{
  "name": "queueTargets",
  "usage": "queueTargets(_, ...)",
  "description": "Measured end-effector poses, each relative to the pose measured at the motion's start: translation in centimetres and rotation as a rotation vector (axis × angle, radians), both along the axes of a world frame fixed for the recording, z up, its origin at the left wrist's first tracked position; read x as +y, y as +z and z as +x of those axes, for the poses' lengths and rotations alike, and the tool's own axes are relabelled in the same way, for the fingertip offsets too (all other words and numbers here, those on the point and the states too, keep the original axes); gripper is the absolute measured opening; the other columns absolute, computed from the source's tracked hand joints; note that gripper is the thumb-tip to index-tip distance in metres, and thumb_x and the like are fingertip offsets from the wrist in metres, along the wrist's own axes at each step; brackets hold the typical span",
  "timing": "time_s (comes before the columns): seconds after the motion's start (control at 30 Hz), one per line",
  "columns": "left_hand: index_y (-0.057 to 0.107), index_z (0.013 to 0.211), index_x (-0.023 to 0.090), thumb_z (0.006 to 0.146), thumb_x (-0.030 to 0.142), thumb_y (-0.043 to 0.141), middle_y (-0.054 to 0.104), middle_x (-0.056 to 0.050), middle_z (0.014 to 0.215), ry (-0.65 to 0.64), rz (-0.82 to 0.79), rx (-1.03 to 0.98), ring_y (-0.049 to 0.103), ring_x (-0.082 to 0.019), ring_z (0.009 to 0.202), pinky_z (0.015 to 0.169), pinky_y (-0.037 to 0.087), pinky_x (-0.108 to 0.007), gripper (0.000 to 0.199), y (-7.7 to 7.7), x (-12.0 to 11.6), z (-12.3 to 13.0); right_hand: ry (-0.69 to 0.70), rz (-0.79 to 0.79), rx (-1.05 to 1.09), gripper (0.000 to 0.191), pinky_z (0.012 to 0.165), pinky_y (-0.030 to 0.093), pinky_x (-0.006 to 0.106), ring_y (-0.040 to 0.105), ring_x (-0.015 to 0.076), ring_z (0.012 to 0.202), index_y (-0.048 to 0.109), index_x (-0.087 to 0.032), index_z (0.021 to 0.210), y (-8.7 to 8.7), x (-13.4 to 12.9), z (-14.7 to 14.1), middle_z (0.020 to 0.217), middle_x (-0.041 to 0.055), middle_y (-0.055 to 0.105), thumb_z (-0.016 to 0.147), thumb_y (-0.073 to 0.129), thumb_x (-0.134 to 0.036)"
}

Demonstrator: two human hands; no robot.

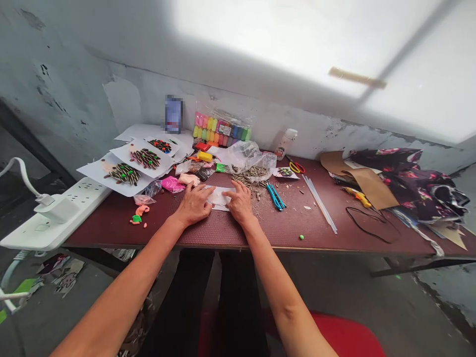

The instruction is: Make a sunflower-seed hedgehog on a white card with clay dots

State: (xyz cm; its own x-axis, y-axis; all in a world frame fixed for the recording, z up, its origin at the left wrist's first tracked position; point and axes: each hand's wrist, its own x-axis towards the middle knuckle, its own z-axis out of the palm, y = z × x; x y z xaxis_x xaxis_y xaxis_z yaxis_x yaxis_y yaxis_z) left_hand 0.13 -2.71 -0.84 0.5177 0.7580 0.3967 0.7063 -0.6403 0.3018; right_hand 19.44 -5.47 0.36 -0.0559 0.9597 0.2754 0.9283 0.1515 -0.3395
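Note:
A small piece of white paper [220, 199] lies on the brown table between my two hands. My left hand [194, 204] rests at its left edge, fingers apart and the fingertips touching the paper. At the right edge, my right hand [241, 202] lies with its fingers spread, the tips on the paper. There seem to be faint pale marks on it, too small to make out. Just behind my right hand is a pile of striped seed husks [253, 173]. Pale pink clay [189, 179] sits behind my left hand, beside bright pink clay [173, 184].
White sheets with seed-husk hedgehogs [125, 174] lie at left, near a power strip [55, 213]. A blue cutter [275, 197], scissors [296, 167], glue sticks [320, 204], a glue gun [357, 197] and floral cloth [420, 188] are at right. Coloured clay packs [222, 130] and a bottle [286, 144] stand behind.

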Motion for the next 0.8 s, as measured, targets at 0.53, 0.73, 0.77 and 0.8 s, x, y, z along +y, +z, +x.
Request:
queueTargets(0.53, 0.062, 0.133, 0.02, 0.078, 0.021, 0.05, 0.071, -0.012, 0.128, 0.003, -0.003, -0.015, 0.057, -0.032, 0.128, 0.12, 0.024, -0.059, 0.056, 0.1, 0.0, 0.1, -0.09, 0.023, 0.008, 0.042, 0.115, 0.032, 0.044, 0.042, 0.0258, 0.142, 0.076, -0.028, 0.119, 0.1, -0.7, 0.7, 0.151, 0.009, 0.053, 0.089, 0.055, -0.006)
queueTargets(0.73, 0.062, 0.134, 0.021, 0.077, 0.021, 0.049, 0.072, -0.012, 0.127, -0.009, -0.005, -0.025, 0.058, -0.033, 0.128, 0.12, 0.023, -0.061, 0.058, 0.0, 0.0, 0.1, -0.048, 0.004, -0.019, 0.041, 0.115, 0.031, 0.046, 0.04, 0.0259, 0.143, 0.078, -0.032, 0.113, -0.2, -1.1, 0.9, 0.15, 0.0056, 0.055, 0.09, 0.055, -0.007)
queueTargets(0.77, 0.062, 0.134, 0.021, 0.078, 0.021, 0.049, 0.072, -0.012, 0.127, -0.01, -0.006, -0.026, 0.058, -0.033, 0.128, 0.12, 0.023, -0.061, 0.058, 0.0, 0.0, 0.1, -0.057, 0.003, -0.016, 0.04, 0.115, 0.031, 0.046, 0.04, 0.026, 0.143, 0.079, -0.031, 0.111, -0.3, -1.1, 0.8, 0.149, 0.0058, 0.055, 0.09, 0.054, -0.008)
queueTargets(0.8, 0.062, 0.134, 0.021, 0.078, 0.021, 0.049, 0.072, -0.012, 0.127, -0.01, -0.007, -0.027, 0.058, -0.033, 0.128, 0.12, 0.023, -0.061, 0.058, 0.1, 0.0, 0.1, -0.069, 0.01, -0.01, 0.04, 0.115, 0.031, 0.046, 0.041, 0.0257, 0.143, 0.079, -0.03, 0.11, -0.3, -1.1, 0.8, 0.149, 0.0058, 0.056, 0.09, 0.054, -0.007)
